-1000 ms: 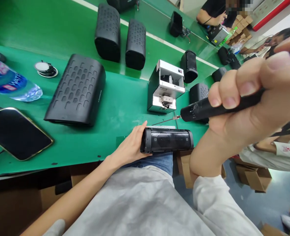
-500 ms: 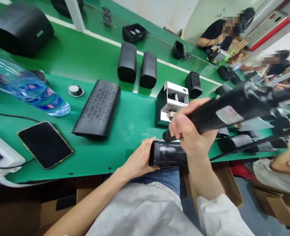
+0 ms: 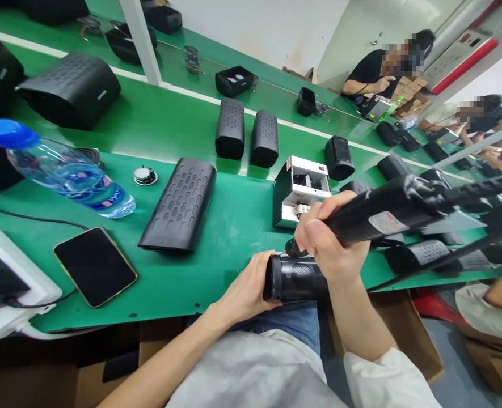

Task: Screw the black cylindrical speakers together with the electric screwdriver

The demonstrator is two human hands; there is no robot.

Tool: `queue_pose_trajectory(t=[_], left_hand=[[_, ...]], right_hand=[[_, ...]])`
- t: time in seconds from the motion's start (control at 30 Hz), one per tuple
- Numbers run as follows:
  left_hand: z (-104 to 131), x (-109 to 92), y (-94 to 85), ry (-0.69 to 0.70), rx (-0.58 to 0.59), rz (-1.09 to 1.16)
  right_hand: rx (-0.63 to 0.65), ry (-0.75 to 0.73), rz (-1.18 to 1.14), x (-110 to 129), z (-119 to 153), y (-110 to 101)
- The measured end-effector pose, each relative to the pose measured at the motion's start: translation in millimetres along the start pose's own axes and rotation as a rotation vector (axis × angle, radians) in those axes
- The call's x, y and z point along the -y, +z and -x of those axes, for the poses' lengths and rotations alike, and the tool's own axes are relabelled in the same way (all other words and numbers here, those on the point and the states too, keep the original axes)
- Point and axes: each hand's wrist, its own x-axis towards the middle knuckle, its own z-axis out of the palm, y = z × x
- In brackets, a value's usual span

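My left hand [image 3: 251, 289] grips the left end of a black speaker housing [image 3: 299, 277] at the table's front edge. In my right hand [image 3: 329, 238] is a black electric screwdriver [image 3: 374, 212] with a white label and a cord at its rear. Its nose points left and down at the housing's upper side; whether the tip touches cannot be made out. My right forearm hides the housing's right end. Just behind stands a white and black screw feeder [image 3: 302, 192]. A black speaker cover with oval dimples [image 3: 180, 207] lies to the left.
On the left are a water bottle [image 3: 72, 173], a phone [image 3: 95, 266], a power strip [image 3: 16, 283] and a small round speaker driver [image 3: 145, 175]. Two upright speakers [image 3: 230, 129] stand behind. Co-workers [image 3: 372, 65] sit at the right, and a cable [image 3: 429, 263] crosses there.
The view has shifted, so the whole scene sits slightly lower and further right. Both hands keep their holds on the housing and the screwdriver, with little movement relative to each other.
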Motion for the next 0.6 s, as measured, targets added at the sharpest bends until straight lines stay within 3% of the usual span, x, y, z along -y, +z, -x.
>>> queue_pose_trajectory(t=[0.17,0.3,0.47,0.6], left_hand=[[0,-1,-1.6,-0.005,-0.003,-0.033],[2,2,-1.6,0.001,0.012,-0.112],[5,5,-2.3,-0.013,0.042,-0.195],[6,4,-3.1,-0.029,0.047,-0.21]], right_hand=[[-0.066,0.046,0.068,-4,-4,4],[-0.035,0.024,0.042,17,-19,-2],[-0.26,-0.303,0.105,56,-49,-34],[-0.34,-0.399,0.244,47,-68,-55]])
